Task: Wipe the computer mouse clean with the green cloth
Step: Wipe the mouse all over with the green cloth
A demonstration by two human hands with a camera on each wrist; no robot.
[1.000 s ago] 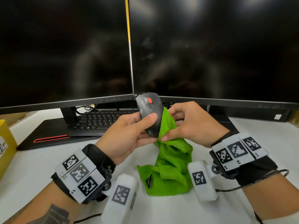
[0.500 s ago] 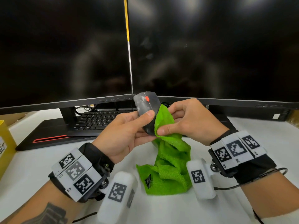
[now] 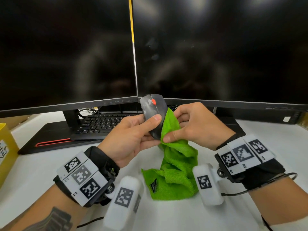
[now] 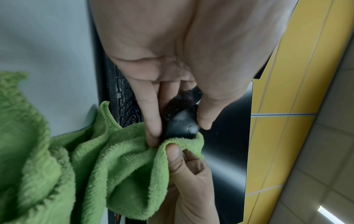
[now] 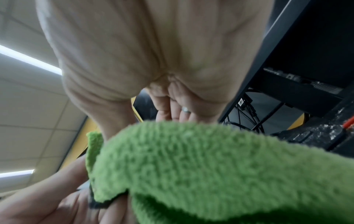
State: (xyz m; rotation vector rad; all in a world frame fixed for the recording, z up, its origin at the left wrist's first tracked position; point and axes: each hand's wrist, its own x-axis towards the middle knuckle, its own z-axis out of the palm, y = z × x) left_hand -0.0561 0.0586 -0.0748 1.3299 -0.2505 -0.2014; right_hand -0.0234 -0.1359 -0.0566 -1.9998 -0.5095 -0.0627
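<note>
Two hands: both busy, raised above the white desk [image 3: 250, 214], near the monitors [image 3: 216, 47].
Left hand [image 3: 128, 139]: thumb and fingers clamped round the mouse [image 3: 153, 110].
Right hand [image 3: 196, 124]: pinching the green cloth [image 3: 176, 164] against the mouse's right side.
Cloth tail: draped onto the desk.

The head view is bright and even, lit from overhead. Soft glare patches smear the two dark monitor screens [image 3: 216, 47] toward 12 o'clock, and their bezels bow with wide-angle distortion at the edges. The white worktop [image 3: 166, 217] shows only faint shadows. A ceiling light strip [image 5: 28, 60] glows at 9 o'clock in the right wrist view, where the green cloth [image 5: 210, 166] and palm are blurred, too close for focus. The left wrist view is dimmer but sharper.
</note>
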